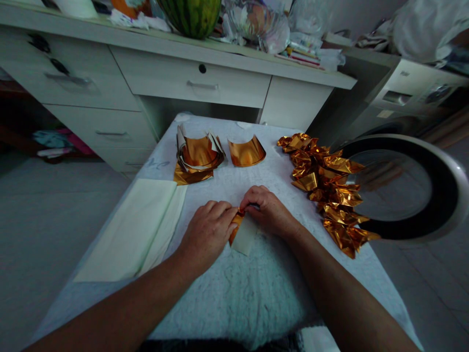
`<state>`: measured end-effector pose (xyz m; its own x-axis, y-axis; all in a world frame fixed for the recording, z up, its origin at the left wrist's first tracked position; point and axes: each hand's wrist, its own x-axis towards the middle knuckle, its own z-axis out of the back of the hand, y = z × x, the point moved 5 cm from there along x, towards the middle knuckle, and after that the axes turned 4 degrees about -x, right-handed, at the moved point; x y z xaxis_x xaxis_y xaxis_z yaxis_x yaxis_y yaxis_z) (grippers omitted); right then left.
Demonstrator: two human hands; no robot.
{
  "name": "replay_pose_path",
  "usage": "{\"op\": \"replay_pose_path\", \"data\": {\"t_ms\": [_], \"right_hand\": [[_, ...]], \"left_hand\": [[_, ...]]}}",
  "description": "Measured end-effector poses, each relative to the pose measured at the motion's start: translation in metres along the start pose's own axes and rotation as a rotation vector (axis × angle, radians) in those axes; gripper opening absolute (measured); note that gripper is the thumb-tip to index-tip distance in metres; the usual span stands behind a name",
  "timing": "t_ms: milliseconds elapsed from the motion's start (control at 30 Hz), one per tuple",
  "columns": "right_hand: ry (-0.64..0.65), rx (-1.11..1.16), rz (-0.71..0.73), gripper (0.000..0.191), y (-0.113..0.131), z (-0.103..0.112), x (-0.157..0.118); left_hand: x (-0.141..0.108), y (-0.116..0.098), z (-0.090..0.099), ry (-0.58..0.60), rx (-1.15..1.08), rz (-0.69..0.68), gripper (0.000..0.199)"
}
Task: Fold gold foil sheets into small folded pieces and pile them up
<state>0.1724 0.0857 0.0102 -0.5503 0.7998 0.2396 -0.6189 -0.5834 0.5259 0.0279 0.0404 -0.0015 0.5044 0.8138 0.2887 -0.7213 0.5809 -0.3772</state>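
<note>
A small sheet of gold foil paper (245, 237), pale on its back and shiny on its front, lies partly folded on the cloth before me. My left hand (212, 230) holds its left side, fingers bent over the gold strip. The fingers of my right hand (267, 210) pinch the sheet's upper edge close to the left fingertips. Beyond the hands stands a stack of curled gold sheets (200, 152), with a single curled gold sheet (247, 151) beside it. To the right runs a heap of folded gold foil pieces (322, 188).
A cloth-covered table (278, 288) bears everything. Folded pale sheets (128, 230) lie at its left. A washing machine door (406, 188) hangs open against the right side. Behind is a white desk with drawers (201, 80), topped by a watermelon (190, 17) and plastic bags.
</note>
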Motion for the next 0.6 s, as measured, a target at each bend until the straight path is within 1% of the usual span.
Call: {"op": "replay_pose_path", "data": {"t_ms": [267, 600], "right_hand": [[0.027, -0.016, 0.026, 0.025, -0.001, -0.0001, -0.0002], [0.035, -0.019, 0.059, 0.025, -0.003, 0.0007, -0.0005]], "left_hand": [[-0.0007, -0.0008, -0.0048, 0.008, 0.042, -0.065, 0.028], [-0.0002, -0.0027, -0.0055, 0.027, 0.065, -0.08, 0.026]]}}
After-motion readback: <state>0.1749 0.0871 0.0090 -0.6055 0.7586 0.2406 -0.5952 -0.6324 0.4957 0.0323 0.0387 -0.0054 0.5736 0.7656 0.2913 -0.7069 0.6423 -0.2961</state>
